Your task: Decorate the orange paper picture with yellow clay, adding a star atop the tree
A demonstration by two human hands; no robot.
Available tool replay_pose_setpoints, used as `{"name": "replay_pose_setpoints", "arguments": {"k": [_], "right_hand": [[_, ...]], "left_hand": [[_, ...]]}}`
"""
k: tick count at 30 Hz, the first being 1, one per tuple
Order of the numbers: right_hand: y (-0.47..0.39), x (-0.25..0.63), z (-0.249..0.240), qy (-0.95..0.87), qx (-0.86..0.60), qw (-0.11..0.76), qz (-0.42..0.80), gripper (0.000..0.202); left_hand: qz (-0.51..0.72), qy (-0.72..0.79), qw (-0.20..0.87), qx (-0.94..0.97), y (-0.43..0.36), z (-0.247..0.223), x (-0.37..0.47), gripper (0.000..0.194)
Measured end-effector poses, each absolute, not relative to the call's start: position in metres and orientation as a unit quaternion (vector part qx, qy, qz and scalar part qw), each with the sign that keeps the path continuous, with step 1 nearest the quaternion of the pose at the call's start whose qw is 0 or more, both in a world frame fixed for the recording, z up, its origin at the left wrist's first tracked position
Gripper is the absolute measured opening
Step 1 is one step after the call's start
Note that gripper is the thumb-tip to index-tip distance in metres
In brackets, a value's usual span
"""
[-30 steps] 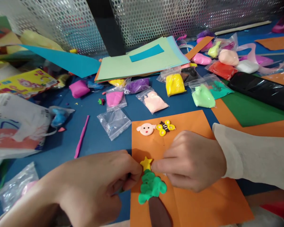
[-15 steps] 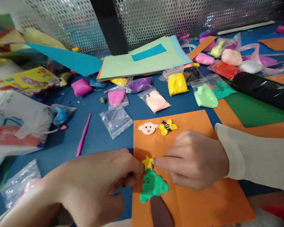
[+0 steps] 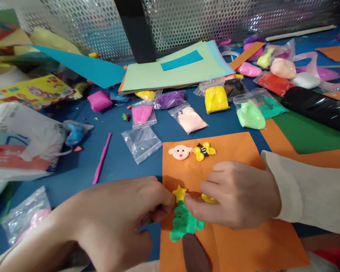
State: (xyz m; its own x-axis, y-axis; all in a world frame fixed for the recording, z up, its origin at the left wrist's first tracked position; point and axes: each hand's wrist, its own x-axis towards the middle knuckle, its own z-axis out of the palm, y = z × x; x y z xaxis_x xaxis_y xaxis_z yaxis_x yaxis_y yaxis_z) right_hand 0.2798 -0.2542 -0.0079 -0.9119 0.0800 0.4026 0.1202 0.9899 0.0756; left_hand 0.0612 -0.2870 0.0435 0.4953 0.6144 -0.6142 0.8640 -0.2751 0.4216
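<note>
An orange sheet [image 3: 238, 249] lies on the table. On it a green clay tree [image 3: 183, 223] has a brown trunk [image 3: 197, 253] and a yellow star [image 3: 180, 192] at its top. My left hand [image 3: 121, 215] has its fingers curled, fingertips at the star's left edge. From the right, my right hand [image 3: 235, 194] reaches the star's right edge with a fingertip; more yellow clay [image 3: 208, 198] shows between its fingers. A pale pink clay face [image 3: 180, 152] and a yellow and black bee [image 3: 204, 151] sit higher on the sheet.
Bags of clay, among them a yellow one [image 3: 216, 100] and a light green one [image 3: 251, 114], lie beyond the sheet. A pink tool [image 3: 102, 158] and a white bag [image 3: 22, 139] are at the left. Stacked paper [image 3: 175, 75] lies before a perforated metal panel [image 3: 192, 22].
My right hand's fingers have shifted and spread slightly, and yellow clay now shows between them. The view has moved a little, so the table's things appear slightly further right.
</note>
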Motion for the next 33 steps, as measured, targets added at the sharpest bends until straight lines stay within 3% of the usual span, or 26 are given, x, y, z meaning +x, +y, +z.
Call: {"name": "replay_pose_setpoints", "arguments": {"k": [5,8,11,16,33], "right_hand": [[-0.256,0.281,-0.006,-0.98,-0.049,0.183,-0.063,0.019],[-0.256,0.282,-0.005,-0.972,-0.051,0.22,-0.06,0.015],[-0.255,0.281,-0.004,-0.962,-0.098,0.254,0.0,0.016],[-0.255,0.278,-0.008,-0.957,-0.145,0.233,0.096,0.02],[-0.256,0.282,-0.007,-0.976,-0.062,0.208,0.01,0.019]], "left_hand": [[-0.2,0.456,0.382,0.779,-0.279,0.053,0.071,0.026],[-0.237,0.427,0.422,0.764,-0.27,0.054,0.073,0.017],[-0.22,0.422,0.445,0.759,-0.267,0.053,0.071,0.016],[-0.214,0.417,0.441,0.766,-0.268,0.052,0.071,0.013],[-0.202,0.442,0.425,0.764,-0.274,0.049,0.066,0.023]]}}
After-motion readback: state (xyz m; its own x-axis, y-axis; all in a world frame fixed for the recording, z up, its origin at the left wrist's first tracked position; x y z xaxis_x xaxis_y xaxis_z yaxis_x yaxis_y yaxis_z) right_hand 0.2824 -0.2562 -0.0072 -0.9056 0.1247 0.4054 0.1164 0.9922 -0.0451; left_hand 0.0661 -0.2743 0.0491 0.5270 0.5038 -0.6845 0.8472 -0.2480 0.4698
